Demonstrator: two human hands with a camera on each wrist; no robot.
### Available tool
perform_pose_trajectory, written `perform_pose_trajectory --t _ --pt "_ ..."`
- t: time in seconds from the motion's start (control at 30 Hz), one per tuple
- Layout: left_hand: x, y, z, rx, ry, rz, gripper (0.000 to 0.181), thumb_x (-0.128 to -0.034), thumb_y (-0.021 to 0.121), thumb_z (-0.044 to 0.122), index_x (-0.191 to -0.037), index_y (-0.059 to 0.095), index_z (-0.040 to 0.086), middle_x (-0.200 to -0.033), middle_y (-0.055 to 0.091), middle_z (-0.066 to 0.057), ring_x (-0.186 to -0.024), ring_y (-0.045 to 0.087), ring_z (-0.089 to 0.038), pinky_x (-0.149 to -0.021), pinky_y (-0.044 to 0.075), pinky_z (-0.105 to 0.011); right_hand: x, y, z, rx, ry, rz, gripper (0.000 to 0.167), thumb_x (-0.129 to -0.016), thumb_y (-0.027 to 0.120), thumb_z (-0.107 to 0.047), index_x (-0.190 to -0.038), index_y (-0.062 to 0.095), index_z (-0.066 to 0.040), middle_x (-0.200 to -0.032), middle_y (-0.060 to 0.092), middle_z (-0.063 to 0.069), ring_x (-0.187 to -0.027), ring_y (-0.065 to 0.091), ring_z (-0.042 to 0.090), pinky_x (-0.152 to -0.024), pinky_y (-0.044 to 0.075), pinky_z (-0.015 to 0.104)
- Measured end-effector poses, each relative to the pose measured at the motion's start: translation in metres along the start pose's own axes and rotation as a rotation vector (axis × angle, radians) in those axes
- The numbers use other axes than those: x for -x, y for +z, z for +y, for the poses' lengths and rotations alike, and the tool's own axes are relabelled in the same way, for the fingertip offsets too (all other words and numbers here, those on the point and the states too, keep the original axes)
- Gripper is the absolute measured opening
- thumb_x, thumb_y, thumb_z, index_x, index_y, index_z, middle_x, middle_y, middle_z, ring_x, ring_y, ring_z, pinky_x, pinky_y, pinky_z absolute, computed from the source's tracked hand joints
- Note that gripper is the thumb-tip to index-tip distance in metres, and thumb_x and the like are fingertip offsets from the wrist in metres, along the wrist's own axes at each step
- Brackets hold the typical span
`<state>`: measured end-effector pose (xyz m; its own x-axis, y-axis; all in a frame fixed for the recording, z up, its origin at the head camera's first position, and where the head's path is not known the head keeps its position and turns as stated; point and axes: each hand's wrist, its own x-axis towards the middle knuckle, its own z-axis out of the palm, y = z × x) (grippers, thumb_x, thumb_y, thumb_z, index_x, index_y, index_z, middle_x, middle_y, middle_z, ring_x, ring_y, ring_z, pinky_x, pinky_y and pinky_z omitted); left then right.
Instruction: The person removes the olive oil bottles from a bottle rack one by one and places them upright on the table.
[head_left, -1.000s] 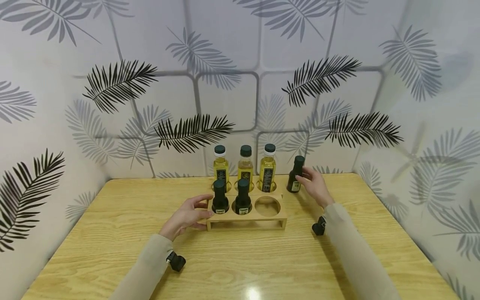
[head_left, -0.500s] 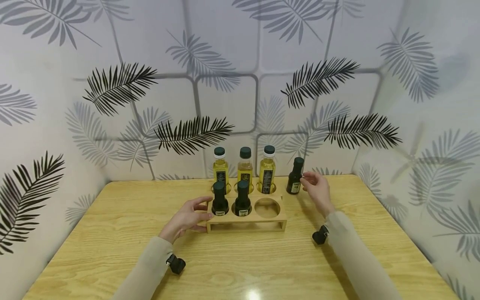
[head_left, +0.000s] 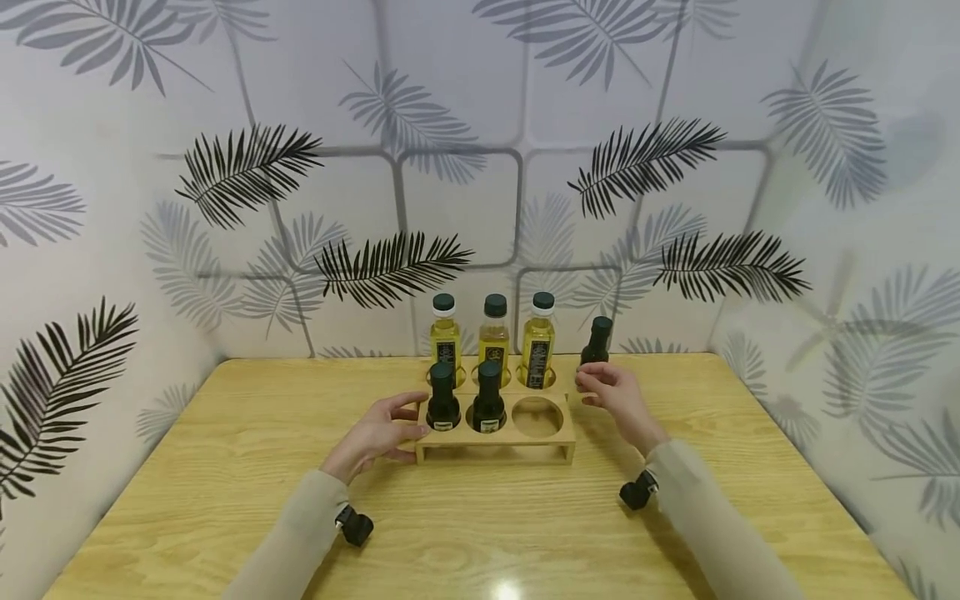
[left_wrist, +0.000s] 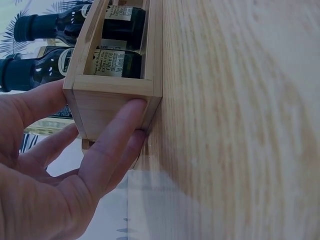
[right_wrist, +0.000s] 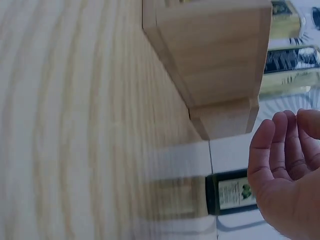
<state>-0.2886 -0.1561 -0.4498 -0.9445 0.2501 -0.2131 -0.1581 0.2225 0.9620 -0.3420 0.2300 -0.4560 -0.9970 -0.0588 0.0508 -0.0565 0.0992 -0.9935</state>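
A two-tier wooden rack (head_left: 495,454) stands on the table. Its front row holds two dark bottles (head_left: 442,404) (head_left: 489,404) and a vacant round hole at the right. My left hand (head_left: 378,435) touches the rack's left end; in the left wrist view its extended fingers (left_wrist: 112,135) lie against the end panel (left_wrist: 102,107). Right of the rack, a third dark bottle (head_left: 597,340) stands upright on the table, its lower part behind my right hand (head_left: 618,404). Loosely bent, this hand (right_wrist: 290,175) holds nothing in the right wrist view, near the labelled bottle (right_wrist: 232,192).
Three bottles of yellow oil with green caps (head_left: 444,337) (head_left: 494,333) (head_left: 537,346) stand in the rack's back row. Behind the wooden table (head_left: 495,533) rises a wall (head_left: 457,200) with a leaf pattern.
My right hand, on the loose dark bottle a second ago, has let go and moved left and nearer, now in front of its lower part. My left hand stays at the rack.
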Motion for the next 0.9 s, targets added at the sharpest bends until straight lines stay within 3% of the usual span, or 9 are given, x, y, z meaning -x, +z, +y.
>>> perform_pose_trajectory --t 0.1,0.37,0.57,0.9 --pt "-0.002 0.0 0.001 0.001 0.004 -0.003 0.062 -0.0928 0.067 0.007 -0.149 0.044 0.02 -0.145 0.039 -0.026 -0.111 0.061 -0.033 -0.077 0.06 -0.048 0.004 0.007 -0.005 -0.039 -0.007 -0.039 0.029 -0.098 0.062 -0.017 -0.119 0.061 0.002 -0.098 0.069 -0.002 -0.091 0.066 0.013 -0.081 0.059 0.033" --pt "-0.003 -0.001 0.003 -0.003 0.005 0.0 0.062 -0.0928 0.067 0.008 -0.149 0.044 0.02 -0.145 0.039 -0.026 -0.114 0.06 -0.034 -0.076 0.06 -0.048 0.013 0.029 -0.016 -0.084 -0.016 -0.149 0.047 -0.097 0.063 -0.018 -0.129 0.051 0.015 -0.108 0.067 0.015 -0.089 0.066 0.014 -0.083 0.059 0.032" --pt "-0.003 0.0 0.001 -0.001 0.005 -0.005 0.062 -0.0922 0.067 0.007 -0.148 0.045 0.02 -0.145 0.041 -0.026 -0.112 0.061 -0.033 -0.077 0.06 -0.048 0.022 0.045 -0.018 -0.047 0.006 -0.169 0.046 -0.095 0.067 -0.021 -0.13 0.057 0.007 -0.117 0.067 0.018 -0.099 0.068 0.021 -0.092 0.056 0.042" --pt "-0.002 -0.001 0.0 -0.002 0.0 -0.005 0.061 -0.093 0.067 0.008 -0.149 0.044 0.021 -0.146 0.039 -0.026 -0.115 0.06 -0.035 -0.076 0.06 -0.048 0.029 0.072 -0.019 0.02 -0.042 -0.243 0.048 -0.095 0.066 -0.018 -0.136 0.054 0.004 -0.133 0.058 0.024 -0.108 0.065 0.022 -0.087 0.058 0.034"
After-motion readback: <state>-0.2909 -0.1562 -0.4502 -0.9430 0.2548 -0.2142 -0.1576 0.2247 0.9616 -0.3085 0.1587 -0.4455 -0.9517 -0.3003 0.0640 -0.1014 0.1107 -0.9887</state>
